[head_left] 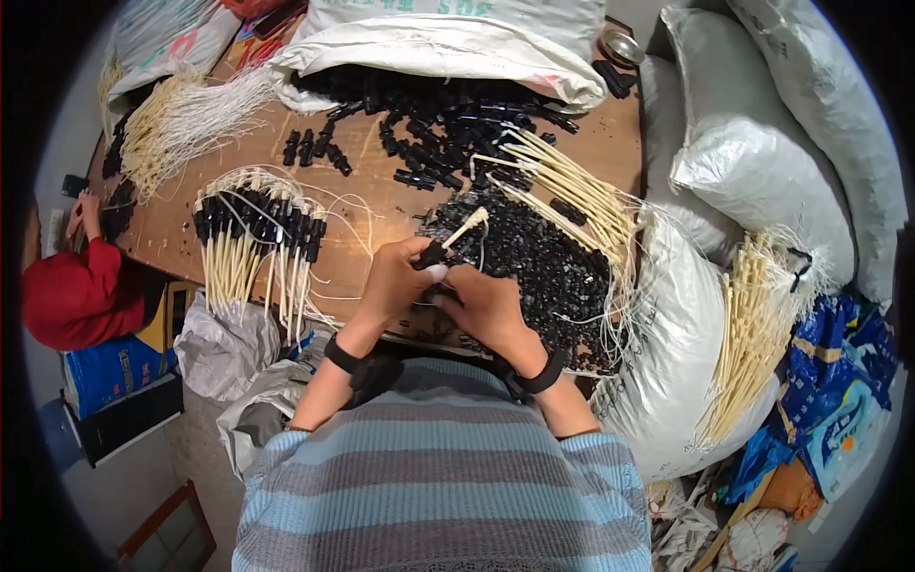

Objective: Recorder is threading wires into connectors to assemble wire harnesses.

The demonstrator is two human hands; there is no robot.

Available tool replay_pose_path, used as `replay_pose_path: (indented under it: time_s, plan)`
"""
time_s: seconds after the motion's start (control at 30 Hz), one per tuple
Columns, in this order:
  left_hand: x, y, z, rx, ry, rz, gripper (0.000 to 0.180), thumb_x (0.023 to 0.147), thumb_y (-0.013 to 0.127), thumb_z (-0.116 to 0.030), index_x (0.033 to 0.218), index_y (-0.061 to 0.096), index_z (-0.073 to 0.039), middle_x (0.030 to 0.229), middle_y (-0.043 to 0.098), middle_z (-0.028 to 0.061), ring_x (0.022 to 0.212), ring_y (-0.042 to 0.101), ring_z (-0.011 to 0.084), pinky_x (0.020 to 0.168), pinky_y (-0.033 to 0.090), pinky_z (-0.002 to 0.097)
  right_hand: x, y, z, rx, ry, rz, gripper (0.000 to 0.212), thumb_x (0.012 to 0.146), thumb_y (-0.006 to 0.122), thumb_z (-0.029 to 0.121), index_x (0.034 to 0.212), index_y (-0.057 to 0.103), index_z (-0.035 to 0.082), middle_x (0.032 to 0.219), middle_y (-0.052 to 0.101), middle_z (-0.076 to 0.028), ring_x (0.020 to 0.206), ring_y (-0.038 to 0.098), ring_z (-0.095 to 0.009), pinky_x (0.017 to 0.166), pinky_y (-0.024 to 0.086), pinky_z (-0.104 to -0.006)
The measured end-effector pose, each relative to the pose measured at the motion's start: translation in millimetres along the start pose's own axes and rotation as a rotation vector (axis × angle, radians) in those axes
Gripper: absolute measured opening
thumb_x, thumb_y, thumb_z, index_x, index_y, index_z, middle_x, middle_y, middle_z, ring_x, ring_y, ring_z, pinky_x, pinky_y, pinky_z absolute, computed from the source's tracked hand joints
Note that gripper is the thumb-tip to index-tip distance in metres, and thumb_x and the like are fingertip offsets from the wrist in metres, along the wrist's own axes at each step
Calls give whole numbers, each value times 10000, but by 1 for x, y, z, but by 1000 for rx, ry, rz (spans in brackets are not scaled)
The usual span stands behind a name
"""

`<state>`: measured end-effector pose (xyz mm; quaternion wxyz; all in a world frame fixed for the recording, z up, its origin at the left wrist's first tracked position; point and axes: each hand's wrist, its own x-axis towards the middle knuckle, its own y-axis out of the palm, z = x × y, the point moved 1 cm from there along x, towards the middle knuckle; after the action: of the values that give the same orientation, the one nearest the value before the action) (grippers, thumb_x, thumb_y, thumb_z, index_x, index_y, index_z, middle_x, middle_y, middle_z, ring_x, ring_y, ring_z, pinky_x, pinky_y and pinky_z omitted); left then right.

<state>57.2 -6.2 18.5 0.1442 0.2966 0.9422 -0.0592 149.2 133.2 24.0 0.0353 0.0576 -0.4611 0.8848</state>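
Note:
My left hand [389,284] is closed round a black plastic piece [432,255]. A cream-coloured stick [465,230] slants up to the right from that piece, with thin white string by its tip. Against it, my right hand [488,303] is closed, its fingertips meeting the left hand's; what they pinch is hidden. Just beyond and to the right of my hands spreads a heap of small black parts [548,272]. Left of my hands lies a row of cream sticks [229,272] with black pieces [272,217] fitted near their far ends.
At the back, a white sack [448,52] spills black plastic pieces [419,143] onto the brown table [353,191]. Cream sticks [581,195] lie at right, white strings [205,119] at far left. Full sacks [658,353] crowd the right side. A person in red [86,296] sits left.

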Motion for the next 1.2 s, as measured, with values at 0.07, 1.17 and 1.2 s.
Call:
replay_pose_path:
  time_s: [0.07,1.17,1.2]
  plan:
    - [3,-12,8,258,149,-46,161,807,630,0,960,678,-18,793,663,8,695,606,90,654,488,225,1,-11,8,148,68,-24,292,792,738,182,1057,647,99,725,625,-99,606,627,-220,541,485,-317]
    - [6,-12,-8,395,516,121,439,666,648,31,1089,612,-78,948,665,104,899,625,293,760,476,365,12,-9,-3,202,25,-160,103,877,618,65,978,627,47,659,614,-122,546,608,-255,519,463,-329]
    - [4,-14,-10,442,570,62,392,652,663,32,1028,636,-75,929,661,91,881,623,273,753,480,355,13,-9,-3,201,24,-164,103,877,618,65,978,627,47,659,614,-122,546,608,-255,519,463,-329]
